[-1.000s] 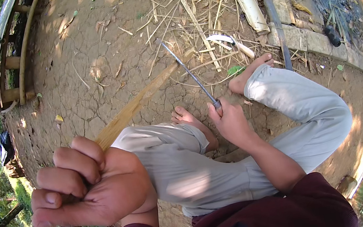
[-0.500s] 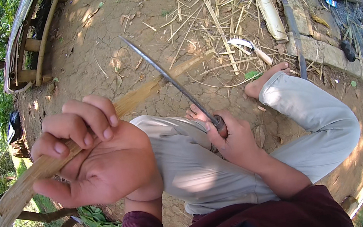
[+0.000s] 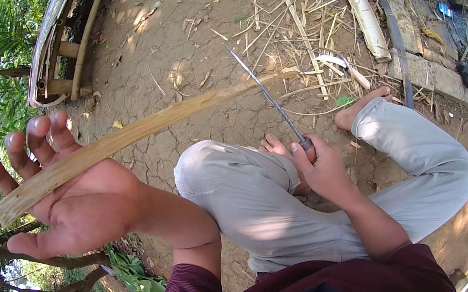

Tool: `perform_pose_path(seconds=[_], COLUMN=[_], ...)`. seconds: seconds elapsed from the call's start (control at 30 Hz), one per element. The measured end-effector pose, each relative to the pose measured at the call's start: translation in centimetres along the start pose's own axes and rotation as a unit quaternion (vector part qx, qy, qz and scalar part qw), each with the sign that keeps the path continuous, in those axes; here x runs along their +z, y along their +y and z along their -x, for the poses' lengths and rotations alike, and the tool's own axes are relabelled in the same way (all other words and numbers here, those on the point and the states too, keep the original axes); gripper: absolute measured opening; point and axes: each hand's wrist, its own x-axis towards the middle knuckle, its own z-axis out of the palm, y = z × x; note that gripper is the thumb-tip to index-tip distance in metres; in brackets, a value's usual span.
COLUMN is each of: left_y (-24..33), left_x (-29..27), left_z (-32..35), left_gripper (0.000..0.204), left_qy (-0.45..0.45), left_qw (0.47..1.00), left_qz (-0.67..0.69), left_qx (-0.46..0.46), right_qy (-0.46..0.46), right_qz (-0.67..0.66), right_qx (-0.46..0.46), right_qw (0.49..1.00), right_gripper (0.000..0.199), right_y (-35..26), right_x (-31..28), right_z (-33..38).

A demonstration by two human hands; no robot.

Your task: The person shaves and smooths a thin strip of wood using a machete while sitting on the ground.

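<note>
My left hand (image 3: 90, 199) is palm up at the left, its fingers stretched out and spread. Across the open palm rests a long, flat wooden strip (image 3: 146, 126), seemingly split bamboo, with no fingers wrapped around it. From there the strip runs right toward the scraps on the ground. In my right hand (image 3: 327, 170), closed in front of my bent legs, is a knife (image 3: 265, 91) with a long narrow blade pointing up and left. The blade crosses the strip near its far end; I cannot tell whether they touch. My fingers hide most of the handle.
Beyond my feet lie thin shavings (image 3: 321, 37), a pale curved blade with a light handle (image 3: 352, 70) and a thick pale pole (image 3: 358, 5). A long dark blade (image 3: 396, 42) leans along the stone edging (image 3: 440, 72) at right. A bamboo frame (image 3: 70, 50) stands far left.
My left hand has shifted left and its fingers have uncurled from the strip, which lies flatter across the palm. The knife has swung more upright, and the view has shifted slightly.
</note>
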Motion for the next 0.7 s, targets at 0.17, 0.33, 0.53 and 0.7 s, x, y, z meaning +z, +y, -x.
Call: perform_pose_path(seconds=[0.17, 0.33, 0.53, 0.7], left_y=[2.3, 3.9, 2.0, 2.6], left_x=[-1.4, 1.5, 3.7, 2.4], left_z=[-1.9, 0.8, 5.0, 5.8], left_gripper=[0.045, 0.048, 0.044, 0.047], left_qy=[-0.02, -0.039, 0.021, -0.125], left_qw=[0.999, 0.996, 0.993, 0.99], left_qz=[-0.006, 0.085, 0.093, 0.072], left_qx=[-0.039, -0.011, -0.073, -0.005], right_qy=[0.013, -0.014, -0.021, -0.039], right_qz=[0.002, -0.012, 0.017, 0.026], right_qx=[-0.051, -0.074, -0.23, -0.271], right_qw=[0.999, 0.997, 0.973, 0.961], right_gripper=[0.024, 0.03, 0.037, 0.046], right_y=[-0.4, -2.8, -6.6, -8.3], right_x=[-0.2, -1.3, -2.7, -3.0], right_z=[0.4, 1.7, 3.6, 4.7])
